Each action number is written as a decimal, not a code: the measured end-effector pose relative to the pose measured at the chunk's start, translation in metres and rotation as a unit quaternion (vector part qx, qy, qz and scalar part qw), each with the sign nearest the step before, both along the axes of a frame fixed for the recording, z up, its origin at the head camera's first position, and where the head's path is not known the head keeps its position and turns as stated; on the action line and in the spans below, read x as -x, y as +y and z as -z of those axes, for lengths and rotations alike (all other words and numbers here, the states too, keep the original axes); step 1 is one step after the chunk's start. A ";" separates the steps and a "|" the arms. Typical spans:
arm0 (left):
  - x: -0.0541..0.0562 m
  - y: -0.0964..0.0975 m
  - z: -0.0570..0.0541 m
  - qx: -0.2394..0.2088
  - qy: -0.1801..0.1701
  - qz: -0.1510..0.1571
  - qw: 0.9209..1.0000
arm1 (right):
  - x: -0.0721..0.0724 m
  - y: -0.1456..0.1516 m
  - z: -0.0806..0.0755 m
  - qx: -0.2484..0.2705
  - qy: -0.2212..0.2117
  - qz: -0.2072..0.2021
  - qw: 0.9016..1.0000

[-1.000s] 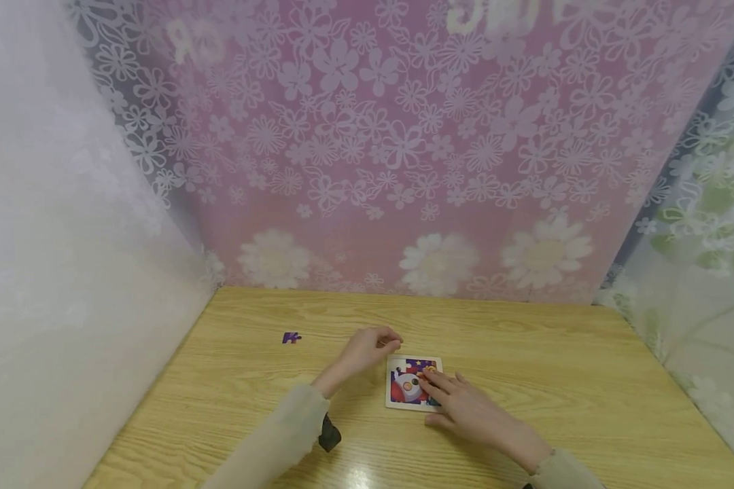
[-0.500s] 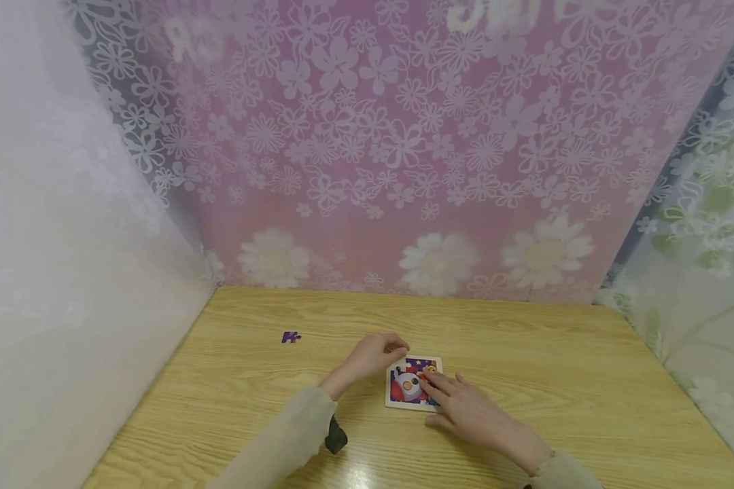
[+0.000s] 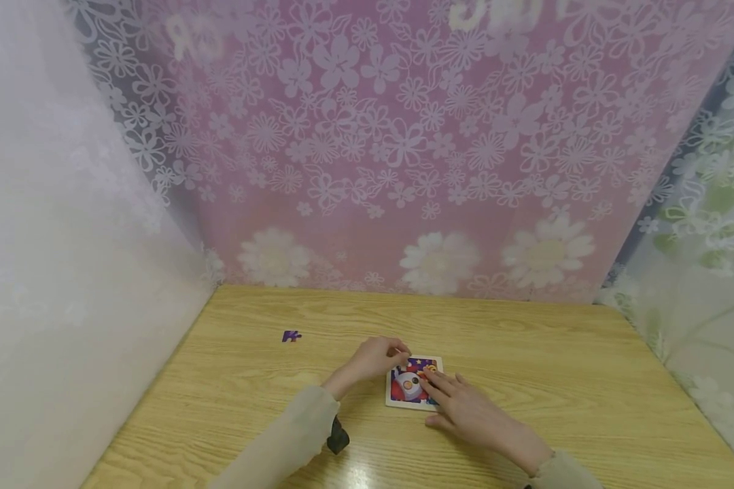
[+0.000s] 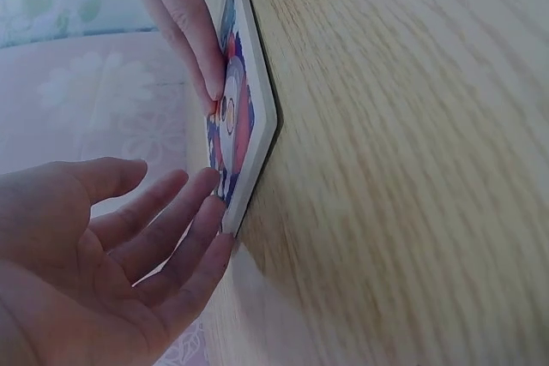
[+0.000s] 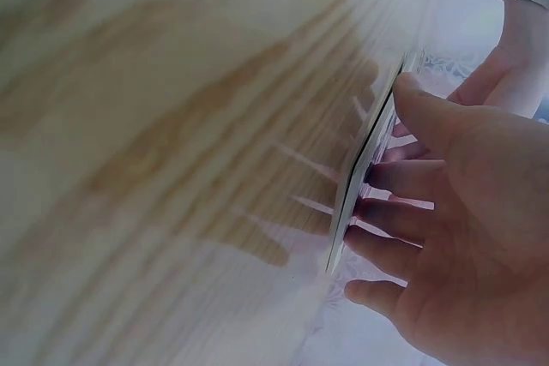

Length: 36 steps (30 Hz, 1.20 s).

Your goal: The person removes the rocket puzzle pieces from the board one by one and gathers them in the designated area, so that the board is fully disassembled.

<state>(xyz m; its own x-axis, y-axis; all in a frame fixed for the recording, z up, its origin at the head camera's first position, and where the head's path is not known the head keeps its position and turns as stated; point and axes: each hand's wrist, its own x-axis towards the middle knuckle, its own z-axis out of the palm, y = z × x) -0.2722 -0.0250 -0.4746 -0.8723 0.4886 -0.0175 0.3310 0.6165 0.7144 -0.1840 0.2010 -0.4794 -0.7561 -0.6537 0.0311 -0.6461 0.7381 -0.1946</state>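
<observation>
A small square jigsaw puzzle (image 3: 408, 392) in a pale frame lies on the table, with a white cartoon figure on red and purple. My left hand (image 3: 372, 358) is at its far left corner, covering that part in the head view. Seen from the left wrist, the left fingers (image 4: 184, 246) are gently bent with their tips at the frame's edge, and the thumb stands apart from them. The fairly straight fingers of my right hand (image 3: 465, 406) rest on the puzzle's right side. In the right wrist view, the right thumb (image 5: 420, 109) lies near the frame's near edge.
A loose purple jigsaw piece (image 3: 290, 336) lies on the wooden table (image 3: 526, 353), left of and beyond the puzzle. A pink flowered curtain (image 3: 367, 170) rises behind the table, with pale sheets on both sides.
My left hand has moved slightly right and toward me, onto the puzzle's far left corner, where a pale gap showed earlier. The right hand has stayed in place.
</observation>
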 end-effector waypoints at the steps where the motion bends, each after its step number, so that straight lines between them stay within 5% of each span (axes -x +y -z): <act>1: 0.000 0.000 0.000 -0.002 0.000 0.000 1.000 | 0.000 0.000 0.000 -0.001 0.002 0.000 1.000; 15: -0.002 0.005 -0.002 -0.001 0.007 -0.005 1.000 | 0.001 -0.001 0.003 -0.008 0.013 0.002 1.000; 28: -0.002 0.012 0.001 0.068 0.054 -0.018 0.996 | -0.001 -0.003 0.000 -0.003 0.015 -0.005 1.000; 36: 0.002 0.013 0.001 0.042 0.068 -0.023 0.997 | -0.001 -0.003 0.000 -0.012 0.024 -0.002 1.000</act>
